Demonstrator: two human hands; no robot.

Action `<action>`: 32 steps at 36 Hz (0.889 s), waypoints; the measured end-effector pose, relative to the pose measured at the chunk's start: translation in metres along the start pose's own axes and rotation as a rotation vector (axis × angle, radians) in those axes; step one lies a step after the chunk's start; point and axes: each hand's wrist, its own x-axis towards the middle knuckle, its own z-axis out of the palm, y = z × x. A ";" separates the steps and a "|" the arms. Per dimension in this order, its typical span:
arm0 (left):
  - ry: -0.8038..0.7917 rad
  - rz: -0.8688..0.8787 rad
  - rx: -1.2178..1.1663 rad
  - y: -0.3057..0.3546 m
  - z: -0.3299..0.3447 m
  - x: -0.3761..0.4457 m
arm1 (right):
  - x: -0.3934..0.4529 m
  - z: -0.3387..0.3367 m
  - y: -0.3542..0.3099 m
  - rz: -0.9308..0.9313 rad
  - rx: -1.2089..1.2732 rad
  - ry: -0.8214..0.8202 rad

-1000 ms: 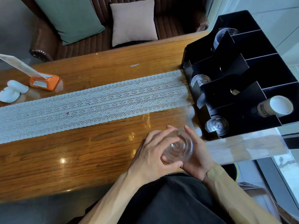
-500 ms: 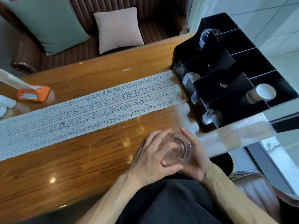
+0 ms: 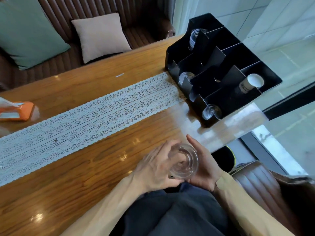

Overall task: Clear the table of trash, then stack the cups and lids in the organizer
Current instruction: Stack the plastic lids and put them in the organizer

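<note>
Two hands meet at the near edge of the table (image 3: 71, 169), and between them I see a clear plastic lid (image 3: 185, 161), a bit blurred. My left hand (image 3: 157, 169) curls over its left side with the fingers wrapped onto the rim and the thumb underneath; my right hand (image 3: 203, 169) cups it from the right, palm turned in, fingers fairly straight and pressed against the edge. So both are gripping the same lid, held just above the table edge and my lap.

The black organizer (image 3: 209, 19) stands at the far right corner of the table, well apart from the hands. Its front slots hold clear lids: one stack in the nearest slot (image 3: 211, 112), another in the middle slot (image 3: 185, 78), and a third in the farthest (image 3: 195, 37). A white paper cup (image 3: 252, 82) lies on its side in a right-hand compartment. A lace runner (image 3: 95, 114) crosses the table, touching the organizer's base. An orange holder (image 3: 22, 111) sits at the left.
</note>
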 end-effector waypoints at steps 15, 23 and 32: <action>-0.040 0.058 0.108 0.003 0.015 0.043 | -0.016 -0.016 -0.037 -0.033 -0.058 0.024; 0.022 0.077 0.146 0.006 0.023 0.094 | -0.028 -0.029 -0.090 -0.025 -0.092 0.007; 0.152 0.094 0.130 0.013 0.023 0.159 | -0.046 -0.038 -0.151 -0.040 -0.135 -0.095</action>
